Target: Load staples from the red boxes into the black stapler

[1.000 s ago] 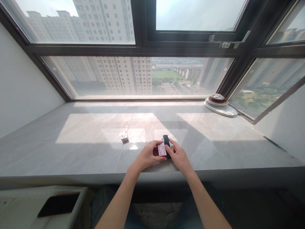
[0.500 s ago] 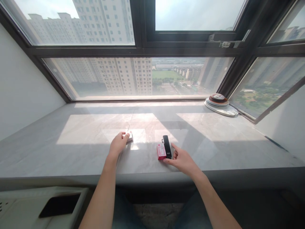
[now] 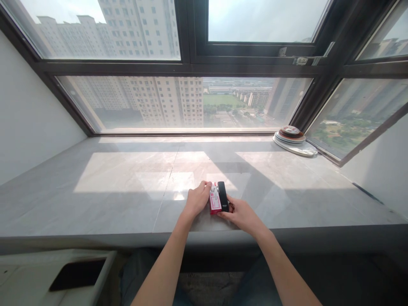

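Note:
A black stapler (image 3: 222, 197) lies lengthwise on the sill, pointing away from me. Along its left side is a pink-and-white box (image 3: 215, 202), with a white label on top. My left hand (image 3: 198, 199) pinches a small white box with red marks (image 3: 213, 186) at the far end of the pink box, left of the stapler's far part. The fingers hide much of this small box, and I cannot tell whether it touches the sill. My right hand (image 3: 241, 215) is closed about the stapler's near right end, its thumb along the near edge and its other fingers bent at the side.
The grey marble-look sill (image 3: 111, 208) runs under a wide dark-framed window (image 3: 188, 68). A stack of round plates or discs (image 3: 291, 138) sits in the far right corner. Below the sill at left is a pale panel (image 3: 35, 276) with a dark opening.
My left hand has carried the small white box rightward, from the left of the sill to the pink box and stapler. My right hand has stayed almost in place at the stapler.

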The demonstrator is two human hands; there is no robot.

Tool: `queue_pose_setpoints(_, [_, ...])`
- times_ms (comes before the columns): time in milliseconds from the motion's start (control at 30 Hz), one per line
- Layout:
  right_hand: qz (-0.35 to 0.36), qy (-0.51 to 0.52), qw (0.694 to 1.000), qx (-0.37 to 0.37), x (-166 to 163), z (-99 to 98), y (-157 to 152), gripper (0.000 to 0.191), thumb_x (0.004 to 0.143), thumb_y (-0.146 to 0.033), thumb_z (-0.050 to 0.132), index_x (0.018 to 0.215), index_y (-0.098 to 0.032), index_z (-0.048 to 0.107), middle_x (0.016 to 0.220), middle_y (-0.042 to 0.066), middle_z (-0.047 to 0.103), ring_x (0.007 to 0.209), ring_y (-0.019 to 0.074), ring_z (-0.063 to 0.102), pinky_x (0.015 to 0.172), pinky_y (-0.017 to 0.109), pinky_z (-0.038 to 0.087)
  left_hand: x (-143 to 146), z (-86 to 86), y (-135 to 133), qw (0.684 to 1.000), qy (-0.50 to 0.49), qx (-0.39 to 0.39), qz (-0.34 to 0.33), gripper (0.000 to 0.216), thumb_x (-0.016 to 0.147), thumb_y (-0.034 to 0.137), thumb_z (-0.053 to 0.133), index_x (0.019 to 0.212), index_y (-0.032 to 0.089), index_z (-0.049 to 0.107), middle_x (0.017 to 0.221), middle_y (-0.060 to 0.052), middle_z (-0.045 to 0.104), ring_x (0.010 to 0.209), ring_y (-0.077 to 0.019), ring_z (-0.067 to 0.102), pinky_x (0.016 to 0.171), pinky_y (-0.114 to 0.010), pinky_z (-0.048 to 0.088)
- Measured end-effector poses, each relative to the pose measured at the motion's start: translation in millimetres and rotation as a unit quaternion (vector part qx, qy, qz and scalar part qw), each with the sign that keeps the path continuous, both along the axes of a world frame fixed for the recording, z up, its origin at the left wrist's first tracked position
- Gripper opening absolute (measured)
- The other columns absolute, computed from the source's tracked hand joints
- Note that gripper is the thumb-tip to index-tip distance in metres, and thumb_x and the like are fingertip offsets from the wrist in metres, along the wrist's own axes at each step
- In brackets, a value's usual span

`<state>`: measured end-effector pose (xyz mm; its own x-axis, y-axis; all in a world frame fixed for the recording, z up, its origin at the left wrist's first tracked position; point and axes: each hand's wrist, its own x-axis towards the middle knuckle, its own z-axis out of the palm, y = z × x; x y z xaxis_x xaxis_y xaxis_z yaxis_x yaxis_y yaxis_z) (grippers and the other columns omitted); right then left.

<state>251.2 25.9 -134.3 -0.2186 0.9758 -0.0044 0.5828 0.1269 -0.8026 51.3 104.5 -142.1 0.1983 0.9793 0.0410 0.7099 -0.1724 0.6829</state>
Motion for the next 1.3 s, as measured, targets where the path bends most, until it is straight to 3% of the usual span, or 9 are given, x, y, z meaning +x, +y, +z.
queue_pose_setpoints(233, [0.011,0.016,1.0,-0.018,27.6,-1.3,7.7,0.045,0.081,-0.046,0.077,0.12,-0.024,0.069,0.063,-0.007,0.052,0.059,0.0135,0.046,0.057,0.025,0.034,38.3,-3.6,-9.9,0.998,0.056,0.014,0.015,0.054,0.104,0.061,0.021,0.126,0.021,0.051,0.101,-0.013,0.076,0.105,-0.0339,0.07,0.099,-0.047,0.038])
queue_pose_setpoints(433, [-0.069,0.058,0.984,-0.151,111.8,11.9,9.6,0.058,0.072,-0.054,0.081,0.118,-0.019,0.071,0.055,-0.006,0.054,0.04,0.0102,0.039,0.042,0.024,0.025,132.5,-3.7,7.2,0.998,0.051,-0.005,-0.041,0.06,0.104,0.06,0.019,0.13,0.014,0.048,0.112,-0.026,0.071,0.115,-0.0367,0.067,0.105,-0.053,0.033])
queue_pose_setpoints(600, [-0.179,0.1,0.964,-0.172,171.1,23.5,9.9,0.06,0.061,-0.045,0.09,0.111,-0.015,0.075,0.047,-0.006,0.052,0.035,0.0089,0.035,0.04,0.023,0.019,212.5,7.3,24.5,0.994,0.026,-0.031,-0.098,0.062,0.104,0.06,0.022,0.134,0.012,0.048,0.121,-0.03,0.068,0.121,-0.0372,0.065,0.107,-0.054,0.031])
queue_pose_setpoints(767, [-0.201,0.089,0.96,-0.17,197.6,22.8,12.5,0.067,0.061,-0.045,0.09,0.117,-0.012,0.073,0.047,-0.006,0.053,0.034,0.0093,0.037,0.04,0.023,0.02,242.4,11.7,28.4,0.991,-0.006,-0.044,-0.124,0.072,0.103,0.063,0.018,0.139,0.007,0.045,0.127,-0.034,0.063,0.126,-0.0412,0.06,0.109,-0.057,0.028])
queue_pose_setpoints(900, [-0.212,0.085,0.963,-0.143,205.4,19.9,3.8,0.1,0.063,-0.047,0.09,0.148,-0.011,0.052,0.053,-0.007,0.056,0.036,0.0107,0.041,0.04,0.022,0.024,227.3,11.7,24.2,0.989,-0.037,-0.049,-0.136,0.086,0.101,0.07,0.01,0.152,0.003,0.03,0.131,-0.032,0.062,0.132,-0.0403,0.056,0.111,-0.053,0.029])
queue_pose_setpoints(1000, [-0.277,0.081,0.956,-0.045,197.4,19.1,-11.6,0.113,0.067,-0.05,0.089,0.158,-0.011,0.036,0.055,-0.01,0.052,0.041,0.0116,0.042,0.043,0.022,0.028,193.4,9.8,17.7,0.985,-0.056,-0.053,-0.152,0.082,0.102,0.068,0.014,0.157,0.007,0.023,0.129,-0.026,0.066,0.127,-0.0373,0.059,0.107,-0.049,0.036])
queue_pose_setpoints(1167, [-0.299,0.063,0.946,0.107,121.3,9.8,-22.2,0.071,0.093,-0.063,0.06,0.145,-0.015,0.055,0.068,0.0,0.062,0.056,0.0168,0.053,0.053,0.028,0.043,96.1,-1.3,-0.5,0.978,-0.082,-0.022,-0.192,0.057,0.102,0.051,0.042,0.149,0.02,0.042,0.124,-0.014,0.068,0.117,-0.027,0.063,0.103,-0.038,0.045])
queue_pose_setpoints(1233, [-0.231,0.026,0.966,0.11,77.1,2.4,-13.8,0.059,0.098,-0.061,0.051,0.137,-0.019,0.063,0.082,0.004,0.068,0.069,0.0199,0.061,0.063,0.031,0.05,51.5,-6.5,-7.8,0.984,-0.074,0.066,-0.151,0.054,0.102,0.045,0.043,0.149,0.019,0.041,0.136,-0.015,0.06,0.127,-0.0262,0.056,0.11,-0.04,0.042])
queue_pose_setpoints(1300, [-0.145,-0.033,0.98,0.13,38.5,-6.0,-1.1,0.051,0.101,-0.054,0.049,0.139,-0.023,0.062,0.11,0.009,0.07,0.099,0.0242,0.066,0.085,0.035,0.054,11.0,-11.3,-13.9,0.984,-0.012,0.126,-0.121,0.052,0.103,0.042,0.041,0.151,0.022,0.041,0.148,-0.013,0.052,0.139,-0.0266,0.046,0.119,-0.044,0.035])
